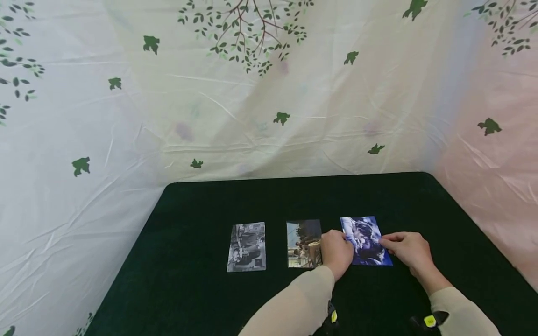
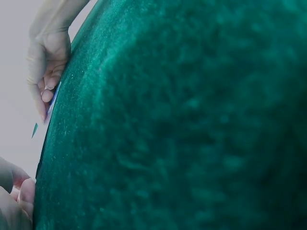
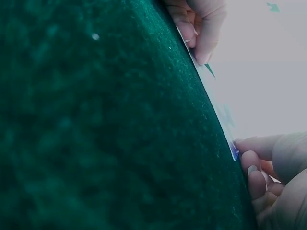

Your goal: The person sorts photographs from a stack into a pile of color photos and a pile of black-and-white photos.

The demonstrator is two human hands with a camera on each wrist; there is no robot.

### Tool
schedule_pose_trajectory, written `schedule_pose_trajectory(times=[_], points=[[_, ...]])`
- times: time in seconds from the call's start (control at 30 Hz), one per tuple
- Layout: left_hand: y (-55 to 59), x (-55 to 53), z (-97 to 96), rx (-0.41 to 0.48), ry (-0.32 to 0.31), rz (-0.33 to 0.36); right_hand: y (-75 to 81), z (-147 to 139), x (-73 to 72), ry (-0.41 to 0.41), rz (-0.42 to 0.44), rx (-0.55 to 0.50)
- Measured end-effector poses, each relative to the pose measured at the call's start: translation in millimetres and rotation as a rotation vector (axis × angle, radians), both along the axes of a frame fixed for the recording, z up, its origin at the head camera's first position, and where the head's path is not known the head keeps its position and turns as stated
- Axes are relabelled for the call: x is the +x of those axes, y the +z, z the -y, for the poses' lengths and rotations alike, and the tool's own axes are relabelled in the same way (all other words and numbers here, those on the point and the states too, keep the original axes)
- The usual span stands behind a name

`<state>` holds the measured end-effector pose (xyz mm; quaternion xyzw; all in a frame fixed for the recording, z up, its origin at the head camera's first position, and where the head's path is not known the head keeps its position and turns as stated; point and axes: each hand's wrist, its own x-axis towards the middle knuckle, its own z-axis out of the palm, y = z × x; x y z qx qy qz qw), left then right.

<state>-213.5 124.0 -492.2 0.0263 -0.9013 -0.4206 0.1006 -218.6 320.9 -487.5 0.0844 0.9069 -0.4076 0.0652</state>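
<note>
A blue and white photo card (image 1: pixel 364 240) lies at the right end of a row of three on the dark green table. My right hand (image 1: pixel 409 252) pinches its right edge between thumb and fingers. At its left edge, my left hand (image 1: pixel 337 254) holds the card with curled fingers. The left hand also overlaps the right side of the middle photo card (image 1: pixel 300 245), a colour picture, in the head view. In the right wrist view the blue card (image 3: pixel 234 151) appears nearly edge-on, low over the cloth between both hands.
A black-and-white photo card (image 1: pixel 247 247) lies at the left of the row, tilted slightly. The green table (image 1: pixel 176 289) has rounded far corners. Behind it hangs a pale curtain (image 1: pixel 235 121) printed with leaves and birds.
</note>
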Motion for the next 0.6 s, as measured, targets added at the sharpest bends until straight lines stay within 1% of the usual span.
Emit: schedule_pose_trajectory(times=[0.27,0.5,0.6], points=[[0.1,0.8,-1.3,0.007,0.011,0.013,-1.7,1.4,-0.6,-0.013,-0.01,0.015],[2.3,-0.8,1.0,0.008,0.0,0.011,-0.7,0.3,-1.5,-0.009,0.008,-0.012],[5.1,-1.1,4.0,0.049,0.002,0.031,0.8,-1.0,-1.8,0.003,0.021,-0.04]])
